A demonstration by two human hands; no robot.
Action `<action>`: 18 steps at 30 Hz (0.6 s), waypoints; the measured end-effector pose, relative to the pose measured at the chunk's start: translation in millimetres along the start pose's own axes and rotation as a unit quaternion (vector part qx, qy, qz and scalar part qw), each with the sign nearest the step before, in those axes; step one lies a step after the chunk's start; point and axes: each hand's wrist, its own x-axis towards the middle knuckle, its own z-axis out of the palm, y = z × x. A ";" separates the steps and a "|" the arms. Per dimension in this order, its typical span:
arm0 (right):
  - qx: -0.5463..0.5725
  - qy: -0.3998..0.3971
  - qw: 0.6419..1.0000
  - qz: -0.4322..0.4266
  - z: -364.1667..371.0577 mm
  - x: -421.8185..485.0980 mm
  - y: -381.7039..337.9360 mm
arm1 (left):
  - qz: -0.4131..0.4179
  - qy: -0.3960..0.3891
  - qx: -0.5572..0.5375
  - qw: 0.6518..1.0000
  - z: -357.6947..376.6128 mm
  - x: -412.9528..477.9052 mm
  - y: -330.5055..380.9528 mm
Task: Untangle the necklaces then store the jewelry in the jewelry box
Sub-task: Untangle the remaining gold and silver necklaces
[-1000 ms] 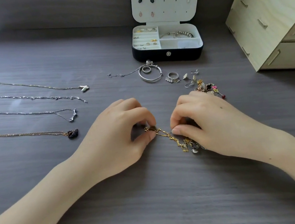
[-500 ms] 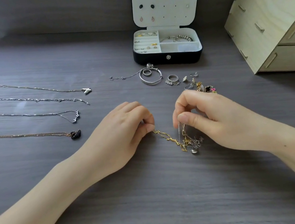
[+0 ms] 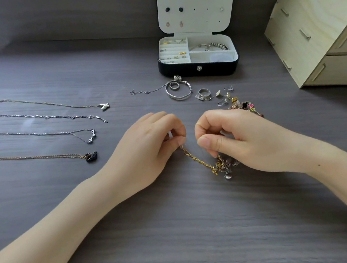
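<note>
Head view: I'd say this is maybe halfway through the untangling and barely into the storing. Four necklaces (image 3: 50, 116) are already freed and laid out in straight lines on the left of the bench (image 3: 185, 232), fine silvery chains plus a rose-gold one with a small black swan pendant (image 3: 91, 156).

What's left is the knot (image 3: 223, 165) in the middle, a clump of thin silver links, a little grey drop and a chunkier gold chain (image 3: 198, 159) with twisty, irregular links. The left hand (image 3: 148, 149) pinches the free end of that gold chain between thumb and forefinger. The right hand (image 3: 238, 141) is curled, its fingertips pinching a strand right at the knot.

The jewelry box (image 3: 181, 72) sits open at the back, black shell and white lining, with a few small pieces in its slots and a beaded bracelet in one compartment. A smooth silver bangle (image 3: 179, 93), a ring (image 3: 204, 92) and a pile of colourful charms (image 3: 243, 104) wait loose in front of it, none of them stored yet. A pale wooden drawer unit (image 3: 311, 28) is off to the right.
</note>
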 end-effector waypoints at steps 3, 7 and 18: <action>0.001 0.003 1.000 -0.002 0.1 5.7 -1.0 | -0.033 0.016 -0.021 0.999 -2.2 2.8 1.8; -0.009 -0.008 1.000 0.005 2.2 11.8 0.8 | -0.145 -0.016 -0.184 0.972 -12.2 -2.6 13.2; 0.050 0.003 0.999 -0.012 1.0 30.1 -5.1 | -0.248 0.004 -0.205 0.947 -7.4 -0.3 19.6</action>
